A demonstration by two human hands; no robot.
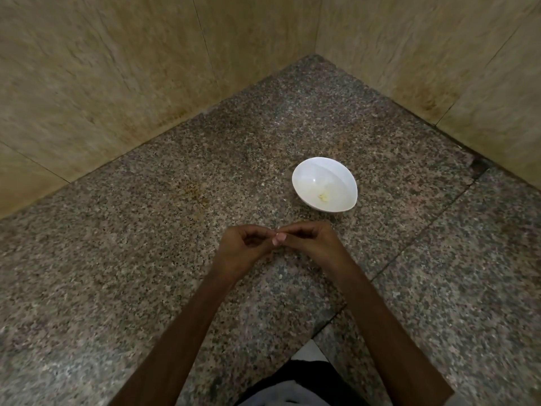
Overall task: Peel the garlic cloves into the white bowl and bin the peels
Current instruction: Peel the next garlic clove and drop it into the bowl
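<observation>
Left hand [244,244] and right hand [311,241] fingers pinching small pale piece [277,230], white bowl [306,175] near, walls [117,83] cornering counter [146,230] behind

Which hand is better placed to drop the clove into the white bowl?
Right, likely: the right hand lies nearer the white bowl than the left hand; both pinch the garlic clove between them.

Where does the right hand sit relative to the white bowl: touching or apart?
Apart. The head view shows a strip of bare granite counter between the right hand and the near rim of the white bowl.
</observation>
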